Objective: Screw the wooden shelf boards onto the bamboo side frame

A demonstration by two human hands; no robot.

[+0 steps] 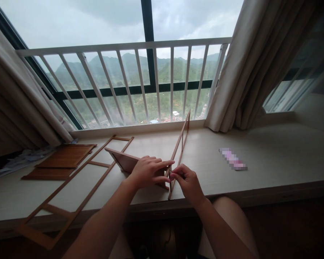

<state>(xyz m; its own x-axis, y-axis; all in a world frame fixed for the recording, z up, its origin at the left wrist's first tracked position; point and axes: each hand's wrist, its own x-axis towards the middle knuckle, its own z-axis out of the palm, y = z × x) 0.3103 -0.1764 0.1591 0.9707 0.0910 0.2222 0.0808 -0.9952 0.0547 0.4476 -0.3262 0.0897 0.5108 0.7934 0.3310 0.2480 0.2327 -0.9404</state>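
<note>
My left hand [148, 171] rests over a flat wooden panel [125, 160] that stands tilted on the window ledge, its fingers stretched toward an upright wooden ladder-like frame [181, 138]. My right hand [187, 181] pinches at the near end of that frame, fingers pressed together; whatever small thing it may hold is hidden. The frame stands on its long edge and runs away from me toward the window.
A second ladder-like wooden frame [78, 187] lies flat on the pale ledge [272, 158] at the left, overhanging the front edge. Stacked brown panels [62, 160] lie beyond it. A blurred pink object [233, 158] lies at the right. White railing [124, 46] and curtains [259, 64] stand behind.
</note>
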